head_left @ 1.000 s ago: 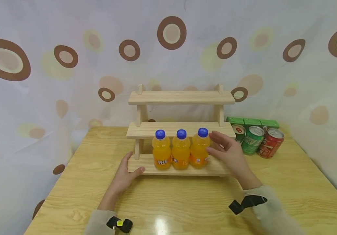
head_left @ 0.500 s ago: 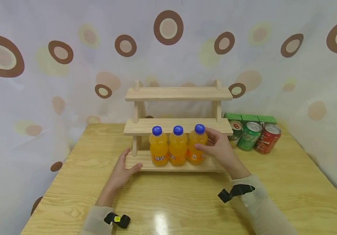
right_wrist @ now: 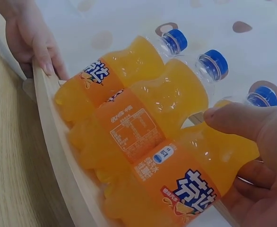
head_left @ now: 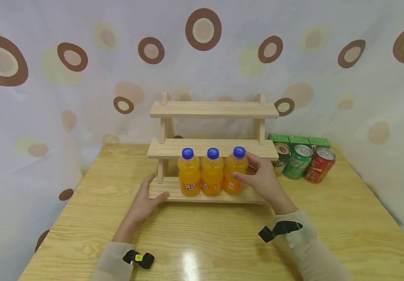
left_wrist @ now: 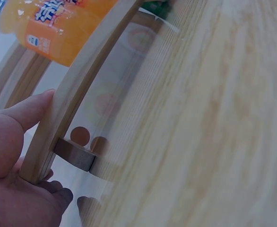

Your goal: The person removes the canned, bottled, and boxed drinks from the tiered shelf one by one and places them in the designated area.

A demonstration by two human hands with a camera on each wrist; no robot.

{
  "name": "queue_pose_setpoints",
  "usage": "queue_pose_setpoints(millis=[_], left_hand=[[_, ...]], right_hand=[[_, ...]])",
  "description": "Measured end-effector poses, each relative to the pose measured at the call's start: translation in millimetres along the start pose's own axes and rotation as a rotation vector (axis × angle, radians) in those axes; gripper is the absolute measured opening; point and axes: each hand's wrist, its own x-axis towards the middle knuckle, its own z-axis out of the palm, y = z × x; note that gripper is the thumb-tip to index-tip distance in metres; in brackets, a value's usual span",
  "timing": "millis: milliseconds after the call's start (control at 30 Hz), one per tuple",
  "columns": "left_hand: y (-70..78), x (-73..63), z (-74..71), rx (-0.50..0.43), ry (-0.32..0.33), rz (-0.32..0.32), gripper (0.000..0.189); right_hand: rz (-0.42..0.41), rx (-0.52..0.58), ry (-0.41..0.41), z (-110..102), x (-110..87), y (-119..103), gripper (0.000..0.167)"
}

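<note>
On the bottom step of the three-tier wooden shelf, three orange soda bottles with blue caps stand side by side: the left bottle, the middle bottle and the right bottle. My right hand holds the right bottle, thumb on its front and fingers around the far side, as the right wrist view shows on that bottle. At the step's left end, my left hand grips the plank with the thumb above and fingers beneath.
Right of the shelf stand a dark green can, a green can and a red can. Green cartons sit behind them. A patterned cloth hangs behind the wooden table.
My right hand has moved left and closed around the right bottle, which now stands slightly nearer the middle one. The left hand keeps its grip on the shelf. The head view has shifted a little.
</note>
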Motion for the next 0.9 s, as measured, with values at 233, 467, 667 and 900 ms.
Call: queue_pose_setpoints(millis=[233, 467, 667, 900], left_hand=[[1.1, 0.1, -2.5, 0.007, 0.014, 0.004, 0.096], [3.0, 1.3, 0.4, 0.006, 0.008, 0.0, 0.096], [3.9, 1.2, 0.9, -0.003, 0.013, -0.002, 0.095], [2.8, 0.3, 1.3, -0.008, 0.013, 0.0, 0.097]], right_hand=[[0.003, -0.008, 0.02, -4.4, -0.7, -2.2, 0.071], [-0.005, -0.056, 0.066, -18.3, -5.1, -3.0, 0.068], [0.023, -0.068, 0.072, -26.3, -12.5, -4.1, 0.071], [0.036, -0.1, 0.115, -41.7, -21.7, -0.1, 0.067]])
